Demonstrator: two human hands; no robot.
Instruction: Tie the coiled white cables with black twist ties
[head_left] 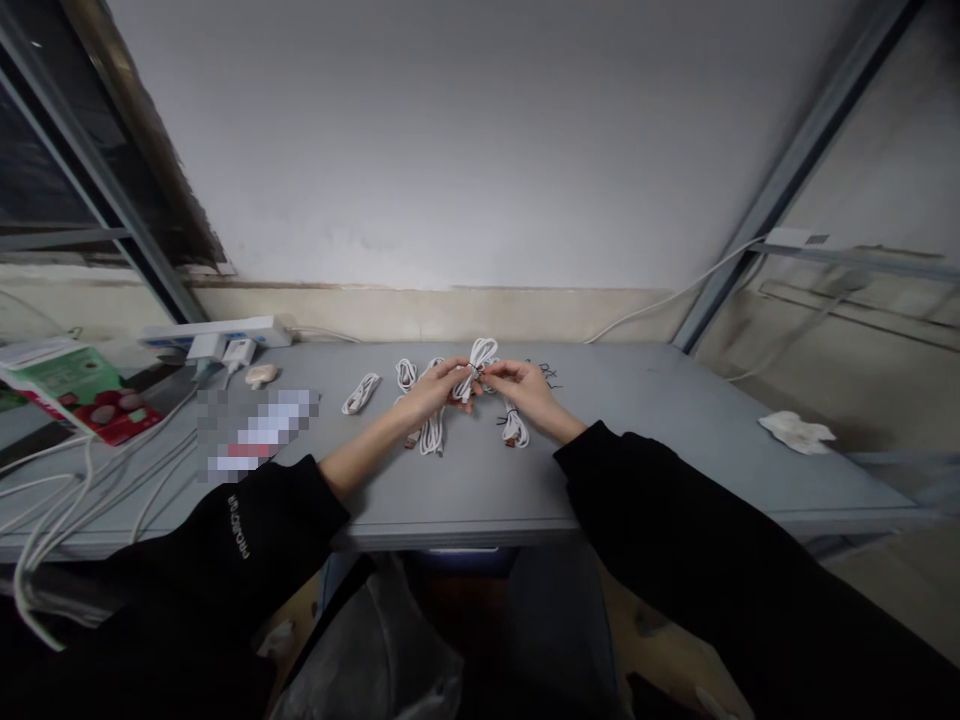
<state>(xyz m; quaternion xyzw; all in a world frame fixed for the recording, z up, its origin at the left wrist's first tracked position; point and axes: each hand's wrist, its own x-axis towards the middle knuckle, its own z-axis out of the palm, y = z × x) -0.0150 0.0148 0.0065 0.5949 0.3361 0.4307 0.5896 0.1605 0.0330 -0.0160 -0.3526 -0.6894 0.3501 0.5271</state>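
Neatly looped, a white USB cable (pixel 474 372) stands bundled.

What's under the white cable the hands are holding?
The grey tabletop shows below the coiled white cable, beside another coiled cable. The left hand and right hand hide the spot straight beneath it.

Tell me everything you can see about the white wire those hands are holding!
The white cable is wound into a small bundle of narrow loops. It looks smooth and rubbery. The loops stick up and tilt above the grey table, and the bundle is pinched near its middle, where something small and dark may bind it, though it is too small to tell. The left hand and right hand both touch it, holding it from either side with their fingers.
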